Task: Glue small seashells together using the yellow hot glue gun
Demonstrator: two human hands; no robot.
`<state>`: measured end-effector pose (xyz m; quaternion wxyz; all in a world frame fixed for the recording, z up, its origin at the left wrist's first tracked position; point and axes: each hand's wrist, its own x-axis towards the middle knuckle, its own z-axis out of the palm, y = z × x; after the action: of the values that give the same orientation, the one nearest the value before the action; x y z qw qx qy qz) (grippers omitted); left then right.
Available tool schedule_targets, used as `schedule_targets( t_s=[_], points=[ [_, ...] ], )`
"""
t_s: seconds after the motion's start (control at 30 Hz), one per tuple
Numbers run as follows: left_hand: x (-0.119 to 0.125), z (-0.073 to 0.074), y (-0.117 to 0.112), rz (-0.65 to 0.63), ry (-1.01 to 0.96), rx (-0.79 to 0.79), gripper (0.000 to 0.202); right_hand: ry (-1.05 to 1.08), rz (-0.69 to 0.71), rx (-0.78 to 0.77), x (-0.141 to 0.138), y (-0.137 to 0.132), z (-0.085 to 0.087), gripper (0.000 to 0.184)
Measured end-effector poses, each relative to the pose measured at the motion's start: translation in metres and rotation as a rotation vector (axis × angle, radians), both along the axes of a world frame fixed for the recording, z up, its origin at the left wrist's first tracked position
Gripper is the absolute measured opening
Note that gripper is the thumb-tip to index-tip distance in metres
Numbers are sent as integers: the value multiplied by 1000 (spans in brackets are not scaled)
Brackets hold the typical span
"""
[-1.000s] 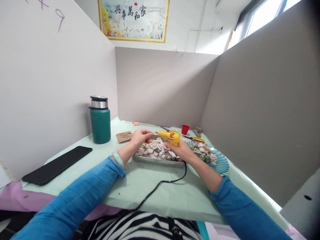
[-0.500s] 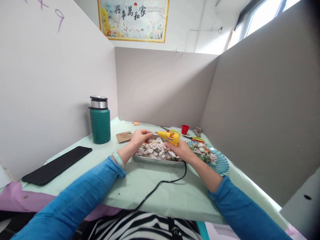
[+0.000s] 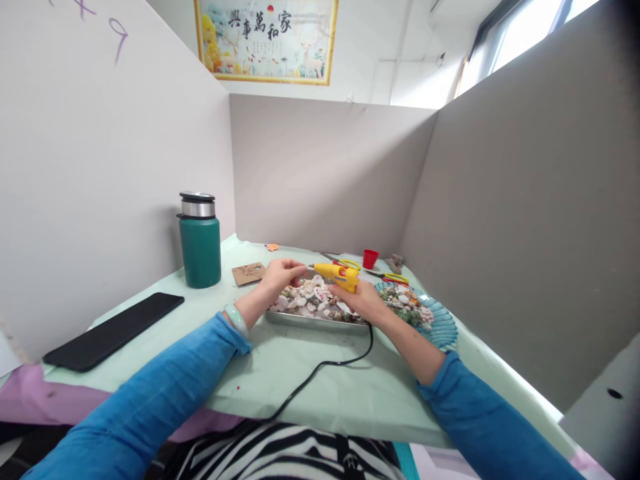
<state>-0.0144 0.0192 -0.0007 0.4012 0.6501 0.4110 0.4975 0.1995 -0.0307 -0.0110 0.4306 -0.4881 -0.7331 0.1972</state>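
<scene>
A yellow hot glue gun is gripped in my right hand, its nozzle pointing left and its black cord trailing down to the table's front edge. My left hand is pinched closed at the nozzle tip; whatever sits between the fingertips is too small to make out. Under both hands lies a metal tray filled with shells, mostly white. To the right of the tray, a blue scalloped plate holds more shells and greenish pieces, partly behind my right forearm.
On the left stand a green bottle and a long black pad. A brown card lies behind my left hand. Toward the back are a red cup, yellow-handled scissors and an orange piece. Grey partitions enclose the table.
</scene>
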Motion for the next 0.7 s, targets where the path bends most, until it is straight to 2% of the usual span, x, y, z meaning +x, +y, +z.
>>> schedule_targets(
  t_s=[0.27, 0.4, 0.53, 0.7],
  points=[
    [1, 0, 1, 24, 0, -2, 24, -35, -8, 7, -1, -2, 2, 35],
    [-2, -3, 6, 19, -11, 10, 29, -50, -59, 32, 1, 3, 0, 40],
    [-4, -5, 10, 23, -34, 8, 35, -323, -144, 57, 6, 5, 4, 40],
    [-6, -9, 14, 35, -33, -1, 35, -726, -194, -46, 6, 5, 5, 50]
  ],
)
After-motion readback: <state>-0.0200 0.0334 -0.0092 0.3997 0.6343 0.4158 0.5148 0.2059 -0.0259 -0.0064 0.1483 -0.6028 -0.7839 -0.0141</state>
